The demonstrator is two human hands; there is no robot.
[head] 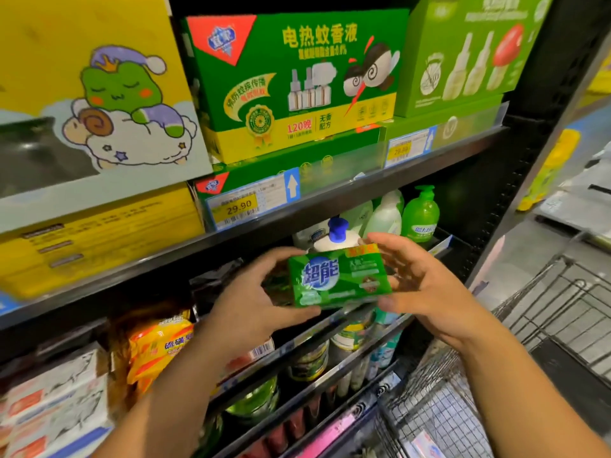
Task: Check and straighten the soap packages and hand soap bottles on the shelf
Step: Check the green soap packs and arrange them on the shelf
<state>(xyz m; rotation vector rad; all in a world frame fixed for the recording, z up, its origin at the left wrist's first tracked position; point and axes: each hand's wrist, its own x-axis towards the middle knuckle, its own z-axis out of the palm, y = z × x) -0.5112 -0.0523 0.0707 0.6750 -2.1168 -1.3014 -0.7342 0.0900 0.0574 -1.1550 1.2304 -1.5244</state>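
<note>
A green soap package (339,279) with blue-and-white lettering is held flat in front of the middle shelf. My left hand (251,302) grips its left end, thumb under the lower edge. My right hand (420,285) holds its right end, fingers spread along the side. Behind the package stand hand soap bottles: a white one with a blue cap (337,234), pale green ones (385,214) and a bright green pump bottle (420,214) at the far right of that shelf.
Large green boxes (297,84) and yellow boxes (89,94) fill the upper shelf (347,190). Orange-yellow packs (158,345) and red-white boxes (53,401) lie lower left. Jars (310,358) sit on lower shelves. A wire shopping cart (529,358) stands at the right.
</note>
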